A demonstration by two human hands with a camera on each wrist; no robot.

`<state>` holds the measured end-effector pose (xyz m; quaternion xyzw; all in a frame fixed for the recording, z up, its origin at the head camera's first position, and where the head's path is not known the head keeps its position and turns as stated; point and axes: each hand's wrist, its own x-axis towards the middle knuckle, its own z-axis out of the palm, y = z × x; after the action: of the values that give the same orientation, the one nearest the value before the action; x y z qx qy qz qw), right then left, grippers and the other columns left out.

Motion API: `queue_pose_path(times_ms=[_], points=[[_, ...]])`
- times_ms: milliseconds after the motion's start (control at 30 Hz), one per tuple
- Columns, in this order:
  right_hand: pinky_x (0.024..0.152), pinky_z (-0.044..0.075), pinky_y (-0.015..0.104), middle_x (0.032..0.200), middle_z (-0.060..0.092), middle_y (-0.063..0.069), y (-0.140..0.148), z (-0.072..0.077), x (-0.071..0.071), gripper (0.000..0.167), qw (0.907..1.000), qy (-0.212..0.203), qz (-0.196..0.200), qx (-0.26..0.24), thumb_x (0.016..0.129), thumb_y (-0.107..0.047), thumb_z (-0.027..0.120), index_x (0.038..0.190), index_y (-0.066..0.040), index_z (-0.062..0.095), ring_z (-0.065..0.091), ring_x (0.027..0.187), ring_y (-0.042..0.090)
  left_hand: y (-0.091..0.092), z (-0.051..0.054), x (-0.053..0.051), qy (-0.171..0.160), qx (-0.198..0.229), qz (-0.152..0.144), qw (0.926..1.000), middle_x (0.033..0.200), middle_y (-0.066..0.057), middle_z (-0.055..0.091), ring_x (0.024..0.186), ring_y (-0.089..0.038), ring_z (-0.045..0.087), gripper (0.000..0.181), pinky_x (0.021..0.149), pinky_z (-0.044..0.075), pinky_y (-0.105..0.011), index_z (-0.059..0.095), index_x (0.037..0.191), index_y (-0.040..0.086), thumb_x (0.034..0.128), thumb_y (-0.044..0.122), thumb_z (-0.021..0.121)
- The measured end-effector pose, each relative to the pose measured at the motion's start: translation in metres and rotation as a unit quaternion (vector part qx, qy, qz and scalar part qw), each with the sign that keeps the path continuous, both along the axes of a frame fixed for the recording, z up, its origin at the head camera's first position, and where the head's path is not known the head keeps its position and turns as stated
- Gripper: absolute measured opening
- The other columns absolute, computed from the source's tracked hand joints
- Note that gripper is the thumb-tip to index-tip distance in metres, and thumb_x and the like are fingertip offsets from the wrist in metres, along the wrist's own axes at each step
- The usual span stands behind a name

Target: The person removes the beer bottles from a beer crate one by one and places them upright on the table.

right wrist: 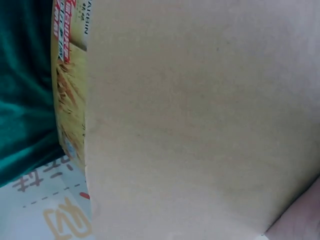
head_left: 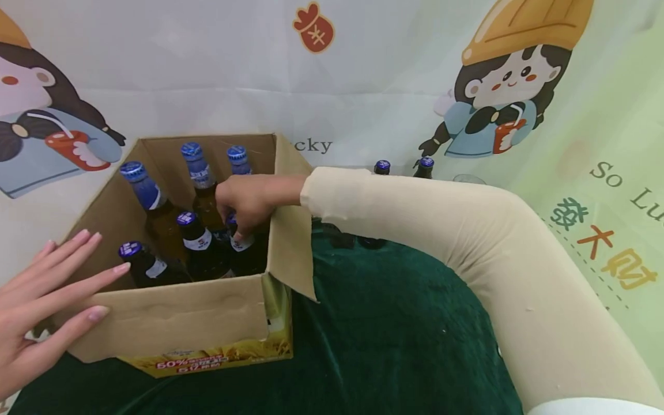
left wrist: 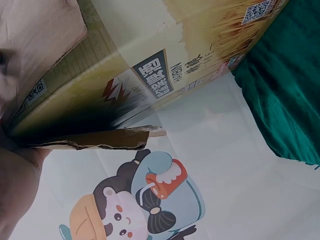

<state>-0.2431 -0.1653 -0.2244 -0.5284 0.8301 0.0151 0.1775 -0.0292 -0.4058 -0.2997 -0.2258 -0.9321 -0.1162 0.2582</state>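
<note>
An open cardboard box holds several brown beer bottles, some with light-blue foil necks and others with dark blue caps. My right hand reaches over the box's right flap and grips the neck of a dark-capped beer bottle at the front right. Beside it stand another dark-capped bottle and a foil-necked bottle. At the left side of the box, my left hand has its fingers spread straight over the edge, near the front-left bottle. Cardboard fills most of the right wrist view.
Two more dark-capped bottles stand right of the box, partly behind my right sleeve. A clear glass rim shows beyond the sleeve. Dark green velvet cloth covers the table. A printed backdrop hangs behind.
</note>
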Motion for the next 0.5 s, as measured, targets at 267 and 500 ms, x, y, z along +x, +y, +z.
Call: queue_pose_path(times_ms=[267, 500], points=[[0.055, 0.03, 0.018, 0.068, 0.042, -0.004, 0.006, 0.007, -0.002, 0.021, 0.9971, -0.018, -0.025, -0.07, 0.095, -0.029, 0.072, 0.092, -0.008, 0.07, 0.038, 0.061, 0.008, -0.002, -0.001, -0.001, -0.016, -0.007, 0.015, 0.9997, 0.167, -0.007, 0.03, 0.16, -0.019, 0.011, 0.05, 0.136, 0.001, -0.045, 0.056, 0.146, 0.028, 0.0976, 0.035, 0.066], [0.071, 0.051, 0.016, 0.101, 0.069, -0.001, 0.017, 0.015, 0.005, 0.029, 0.9715, -0.061, -0.115, -0.198, 0.097, -0.028, 0.069, 0.118, -0.009, 0.073, 0.058, 0.087, 0.009, -0.003, -0.001, 0.0, -0.013, 0.005, 0.01, 0.9999, 0.166, -0.008, 0.031, 0.16, -0.019, 0.012, 0.048, 0.136, 0.001, -0.048, 0.057, 0.145, 0.03, 0.0977, 0.038, 0.066]])
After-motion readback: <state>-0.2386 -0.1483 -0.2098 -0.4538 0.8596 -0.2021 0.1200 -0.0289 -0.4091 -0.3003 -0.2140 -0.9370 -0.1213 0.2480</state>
